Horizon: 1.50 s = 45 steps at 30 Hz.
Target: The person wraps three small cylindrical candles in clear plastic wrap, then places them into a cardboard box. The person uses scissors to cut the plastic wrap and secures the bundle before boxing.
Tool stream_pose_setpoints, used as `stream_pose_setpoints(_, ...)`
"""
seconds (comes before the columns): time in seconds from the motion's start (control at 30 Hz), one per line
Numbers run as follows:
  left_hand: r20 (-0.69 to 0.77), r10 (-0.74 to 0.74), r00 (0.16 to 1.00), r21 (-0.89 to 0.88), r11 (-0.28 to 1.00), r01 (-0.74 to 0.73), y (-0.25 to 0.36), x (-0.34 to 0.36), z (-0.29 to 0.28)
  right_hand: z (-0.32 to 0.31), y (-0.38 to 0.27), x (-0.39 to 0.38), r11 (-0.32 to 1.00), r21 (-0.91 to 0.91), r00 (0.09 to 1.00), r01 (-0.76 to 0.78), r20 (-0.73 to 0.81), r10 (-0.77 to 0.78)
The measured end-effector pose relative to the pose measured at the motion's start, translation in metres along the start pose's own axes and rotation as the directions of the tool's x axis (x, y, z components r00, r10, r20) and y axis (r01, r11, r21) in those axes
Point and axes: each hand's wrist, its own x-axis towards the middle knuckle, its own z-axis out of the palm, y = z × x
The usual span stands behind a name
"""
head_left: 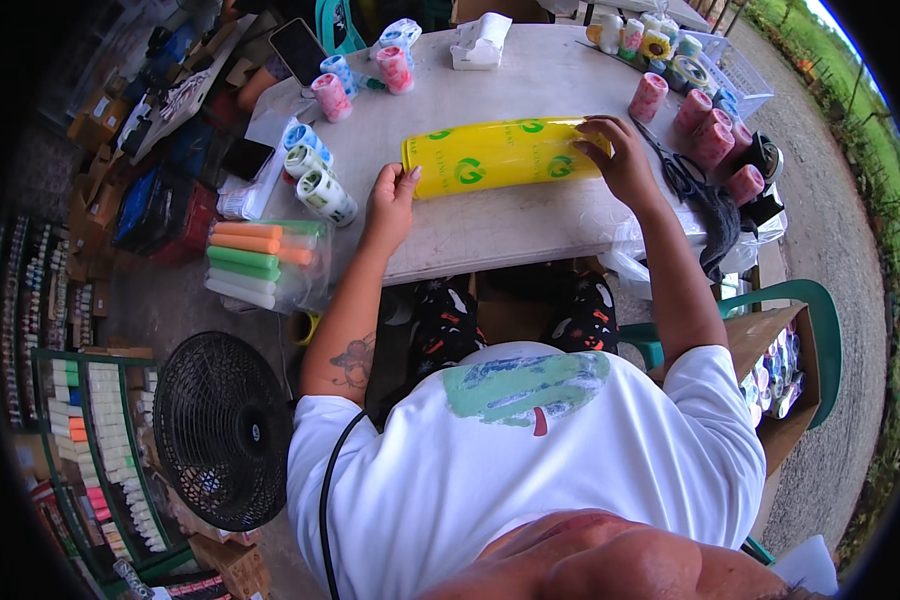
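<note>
A wide yellow roll of plastic wrap [505, 160] with green printed marks lies crosswise over the white table [530, 80], in front of me. At its left end my left hand [391, 203] is closed on the edge, thumb on the near side. My right hand [618, 158] curls over the right end, fingers on top and thumb lower down. The roll's underside is hidden.
Left of the roll stand white-green rolls [325, 195] and a bag of coloured tubes [245, 262]. Pink patterned rolls [712, 138] and black scissors [682, 178] lie to the right. A phone [298, 50] stands at the far left; a black fan [225, 430] is beside me.
</note>
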Motion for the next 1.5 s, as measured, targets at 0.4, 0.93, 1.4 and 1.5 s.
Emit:
stream_pose_setpoints(0.4,-0.108,0.132,0.985,0.39,0.917,-0.081,0.022,0.005,0.0,-0.013,-0.017,0.011,0.999,-0.04,0.994,-0.036,0.103,0.04)
stream_pose_setpoints(0.93,0.438,0.597,0.672,0.367,0.564,-0.74,0.07,0.053,0.125,0.032,-0.013,-0.014,0.992,0.106,0.923,0.063,-0.384,-0.018)
stream_pose_setpoints(1.4,0.475,0.604,0.64,0.366,0.526,-0.768,0.08,0.075,0.085,0.033,0.008,-0.006,0.968,0.143,0.895,0.208,-0.428,-0.129)
stream_pose_setpoints(1.5,0.423,0.492,0.761,0.35,0.686,-0.638,0.115,0.078,0.079,0.027,0.024,-0.001,0.982,0.108,0.906,0.154,-0.413,-0.096)
